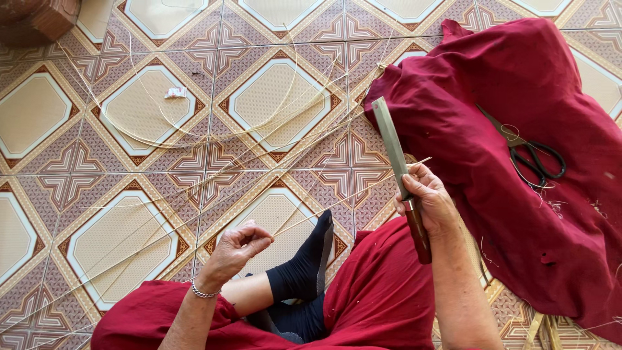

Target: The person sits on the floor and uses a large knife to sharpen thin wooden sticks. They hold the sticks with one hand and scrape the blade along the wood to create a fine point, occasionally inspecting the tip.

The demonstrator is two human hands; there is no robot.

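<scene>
— From the head view, what are the hands doing?

— The right hand (429, 202) is closed round the brown wooden handle of a knife (396, 165), its flat grey blade pointing up toward the top of the frame. The left hand (241, 246) pinches a thin strip (337, 202) between thumb and fingers; the strip runs from there up and right to the blade, right of centre.

— How should the splitting be handled well?

— My judgement: keep the strip taut and the blade angle steady, so the cut follows the grain rather than wandering off the edge.

— Materials?

— The strip is pale, straw-coloured and springy; more loose strips (194, 129) curve and cross over the patterned tile floor (39, 110) in the upper left and centre. A dark red cloth (518, 78), soft and creased, lies at the right, with black-handled scissors (528, 150) on it. A black sock (311, 259) shows at lower centre.
</scene>
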